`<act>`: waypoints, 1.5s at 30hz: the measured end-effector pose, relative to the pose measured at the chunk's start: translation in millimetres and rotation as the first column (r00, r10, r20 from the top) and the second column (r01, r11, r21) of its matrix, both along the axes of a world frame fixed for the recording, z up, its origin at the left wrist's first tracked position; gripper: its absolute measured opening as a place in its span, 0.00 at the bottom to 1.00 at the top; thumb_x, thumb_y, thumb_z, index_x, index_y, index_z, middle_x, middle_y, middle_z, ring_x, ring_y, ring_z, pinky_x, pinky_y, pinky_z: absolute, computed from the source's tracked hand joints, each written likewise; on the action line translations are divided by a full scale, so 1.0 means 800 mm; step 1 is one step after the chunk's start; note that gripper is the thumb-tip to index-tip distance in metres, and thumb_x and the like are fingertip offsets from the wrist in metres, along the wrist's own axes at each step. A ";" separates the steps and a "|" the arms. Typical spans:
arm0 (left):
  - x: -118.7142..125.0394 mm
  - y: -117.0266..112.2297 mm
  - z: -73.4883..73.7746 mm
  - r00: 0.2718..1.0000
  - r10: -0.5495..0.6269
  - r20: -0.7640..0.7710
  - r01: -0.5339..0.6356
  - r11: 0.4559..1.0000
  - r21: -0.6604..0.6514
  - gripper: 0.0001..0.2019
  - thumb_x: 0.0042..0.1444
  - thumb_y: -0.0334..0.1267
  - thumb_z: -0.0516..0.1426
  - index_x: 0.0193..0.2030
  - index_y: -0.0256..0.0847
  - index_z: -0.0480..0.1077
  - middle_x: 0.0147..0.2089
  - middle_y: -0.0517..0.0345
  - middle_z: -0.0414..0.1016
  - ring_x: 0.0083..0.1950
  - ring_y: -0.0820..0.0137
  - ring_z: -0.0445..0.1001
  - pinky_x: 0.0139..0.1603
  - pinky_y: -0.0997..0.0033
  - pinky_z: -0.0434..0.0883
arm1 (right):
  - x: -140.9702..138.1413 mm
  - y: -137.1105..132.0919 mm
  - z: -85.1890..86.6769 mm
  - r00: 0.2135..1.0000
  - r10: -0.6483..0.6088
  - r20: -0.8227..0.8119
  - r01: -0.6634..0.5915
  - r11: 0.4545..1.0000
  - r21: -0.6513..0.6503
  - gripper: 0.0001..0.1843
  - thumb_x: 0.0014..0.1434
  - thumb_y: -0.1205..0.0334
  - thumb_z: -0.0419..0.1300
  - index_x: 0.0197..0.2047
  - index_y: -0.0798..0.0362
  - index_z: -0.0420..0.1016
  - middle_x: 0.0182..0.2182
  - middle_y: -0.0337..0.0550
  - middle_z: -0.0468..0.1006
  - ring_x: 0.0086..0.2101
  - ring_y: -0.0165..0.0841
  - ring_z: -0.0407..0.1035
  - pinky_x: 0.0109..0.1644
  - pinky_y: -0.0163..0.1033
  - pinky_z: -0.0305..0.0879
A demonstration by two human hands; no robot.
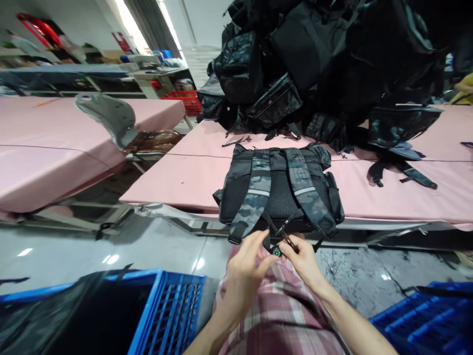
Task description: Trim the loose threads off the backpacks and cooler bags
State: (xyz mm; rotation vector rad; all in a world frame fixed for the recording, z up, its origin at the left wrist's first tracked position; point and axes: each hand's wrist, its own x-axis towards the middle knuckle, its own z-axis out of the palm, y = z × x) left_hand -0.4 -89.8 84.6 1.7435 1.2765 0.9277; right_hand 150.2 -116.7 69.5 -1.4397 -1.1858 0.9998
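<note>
A black and grey camouflage backpack [279, 190] lies at the table's front edge, its mesh back and two shoulder straps facing up. Just below it, my left hand [246, 259] has its fingers curled at a dark strap [266, 241], the thumb apart from them. My right hand [303, 259] is closed round a slim dark tool [288, 240] with a pointed, shiny tip that reaches towards the backpack's lower edge. Between my hands sits a small round green and black piece, compass-like [276, 251], by my right fingertips. My fingers partly hide the strap's end.
A large heap of dark backpacks [314, 59] covers the back of the pink table [177, 177]. Blue crates stand at my left [177, 301] and right [428, 315]. A grey chair [111, 116] stands between two tables; a red basket [185, 102] is behind.
</note>
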 end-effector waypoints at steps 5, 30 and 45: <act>0.026 0.009 0.004 0.969 -0.227 0.100 0.248 0.914 -0.321 0.13 0.50 0.38 0.54 0.40 0.37 0.73 0.26 0.58 0.75 0.24 0.73 0.69 0.25 0.77 0.63 | 0.002 -0.002 0.007 0.963 -0.058 -0.263 0.051 0.998 -0.035 0.20 0.53 0.51 0.57 0.19 0.54 0.58 0.15 0.32 0.59 0.19 0.22 0.51 0.22 0.30 0.48; -0.063 0.021 -0.006 0.881 0.370 -0.296 -0.160 0.820 0.550 0.14 0.56 0.39 0.53 0.49 0.36 0.66 0.44 0.47 0.72 0.46 0.64 0.71 0.46 0.63 0.69 | 0.133 0.012 0.002 0.345 -0.490 0.800 0.181 0.871 0.456 0.21 0.57 0.50 0.53 0.51 0.51 0.68 0.41 0.44 0.75 0.36 0.35 0.70 0.30 0.34 0.61; -0.038 0.042 0.035 0.871 0.104 0.480 0.213 0.800 -0.561 0.19 0.41 0.46 0.63 0.35 0.32 0.72 0.27 0.52 0.75 0.28 0.68 0.73 0.32 0.72 0.71 | 0.122 -0.012 0.044 0.842 -0.286 -0.457 0.227 0.957 -0.180 0.20 0.45 0.49 0.62 0.19 0.53 0.58 0.09 0.26 0.48 0.12 0.19 0.39 0.14 0.28 0.42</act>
